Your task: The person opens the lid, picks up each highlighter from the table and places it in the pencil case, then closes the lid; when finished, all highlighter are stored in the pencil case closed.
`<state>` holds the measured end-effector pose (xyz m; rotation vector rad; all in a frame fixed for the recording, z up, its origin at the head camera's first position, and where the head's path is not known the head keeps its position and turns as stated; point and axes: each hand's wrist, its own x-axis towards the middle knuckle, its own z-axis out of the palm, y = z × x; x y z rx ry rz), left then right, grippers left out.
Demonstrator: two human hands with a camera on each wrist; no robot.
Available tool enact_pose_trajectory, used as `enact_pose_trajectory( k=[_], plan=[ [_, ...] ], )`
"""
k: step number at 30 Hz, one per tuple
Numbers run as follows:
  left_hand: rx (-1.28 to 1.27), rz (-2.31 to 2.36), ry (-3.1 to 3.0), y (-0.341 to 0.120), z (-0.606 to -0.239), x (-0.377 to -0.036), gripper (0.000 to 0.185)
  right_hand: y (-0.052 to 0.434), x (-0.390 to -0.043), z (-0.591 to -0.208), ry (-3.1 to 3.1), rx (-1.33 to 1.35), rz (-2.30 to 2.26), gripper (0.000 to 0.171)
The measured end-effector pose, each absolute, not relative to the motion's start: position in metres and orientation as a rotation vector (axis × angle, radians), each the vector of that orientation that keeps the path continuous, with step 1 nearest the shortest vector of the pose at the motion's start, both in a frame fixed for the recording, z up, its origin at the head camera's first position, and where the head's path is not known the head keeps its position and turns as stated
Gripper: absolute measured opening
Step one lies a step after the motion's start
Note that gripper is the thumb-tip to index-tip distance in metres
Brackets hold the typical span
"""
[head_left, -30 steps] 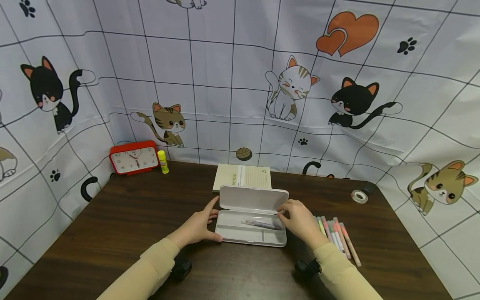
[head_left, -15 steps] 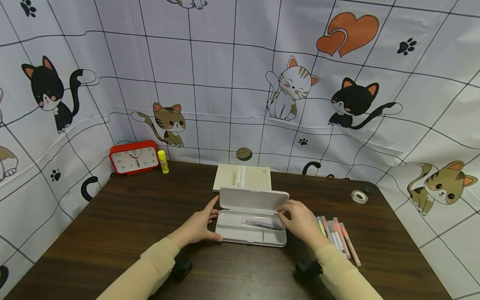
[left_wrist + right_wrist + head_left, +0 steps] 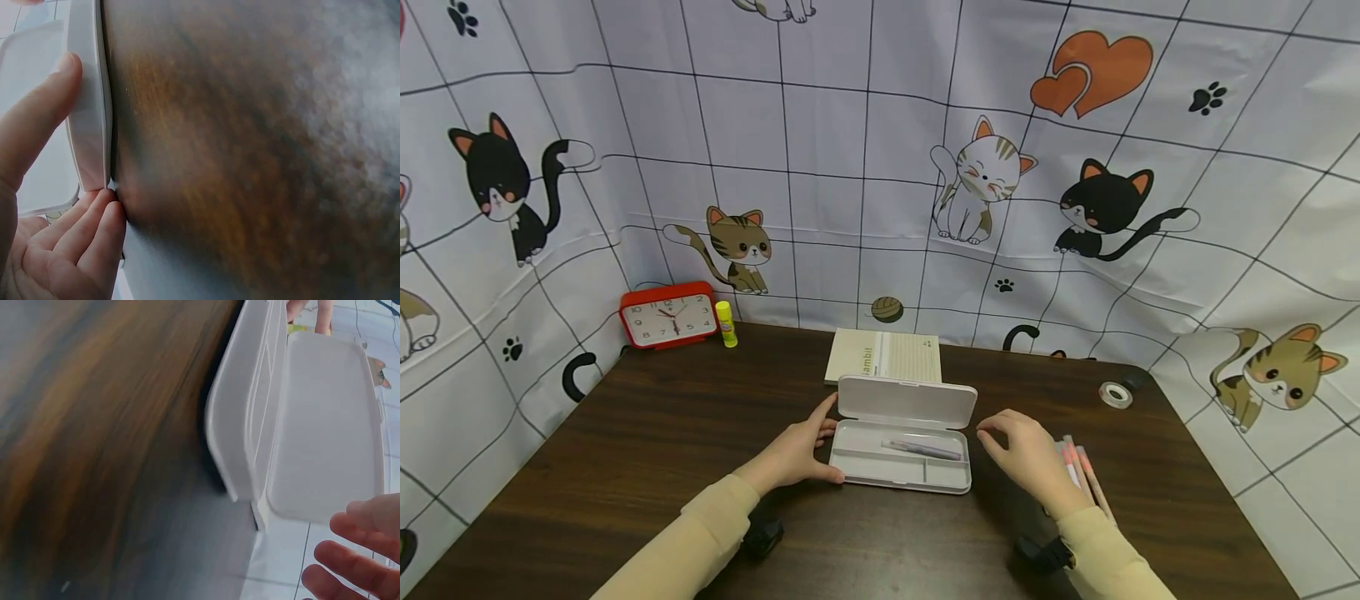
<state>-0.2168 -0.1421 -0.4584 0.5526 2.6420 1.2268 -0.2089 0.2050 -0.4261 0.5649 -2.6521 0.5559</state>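
The white pencil case [image 3: 900,442] lies open near the front middle of the dark wooden table [image 3: 647,433], lid tilted up at the back, with one purplish pen [image 3: 922,450] lying in its long rear compartment. The left hand [image 3: 797,450] steadies the case's left end: the thumb lies along the near corner and the fingers touch the far corner, loosely extended rather than wrapped round it. The right hand [image 3: 1028,457] has just come off the case's right end, where it rested half a second ago; it now hovers just right of the case, fingers relaxed and slightly curled, holding nothing, over a row of pastel markers [image 3: 1084,471]. Judging by that, the pen is settled in the case and the markers are next in reach. Behind the case lies a cream notebook [image 3: 885,357]; further right of the case sits a roll of clear tape [image 3: 1116,394]; at the table's far left corner stand a red clock [image 3: 667,315] and a yellow glue stick [image 3: 726,323]. Nothing lies between the right hand and the case.
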Motion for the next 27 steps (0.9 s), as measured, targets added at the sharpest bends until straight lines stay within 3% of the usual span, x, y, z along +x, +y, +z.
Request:
enact_pose_trajectory(
  k=[27],
  plan=[
    [0.517,1.185,2.659,-0.141,-0.459,-0.217,0.122,0.305,-0.179,-0.433,-2.854,0.275,0.558,0.020]
  ],
)
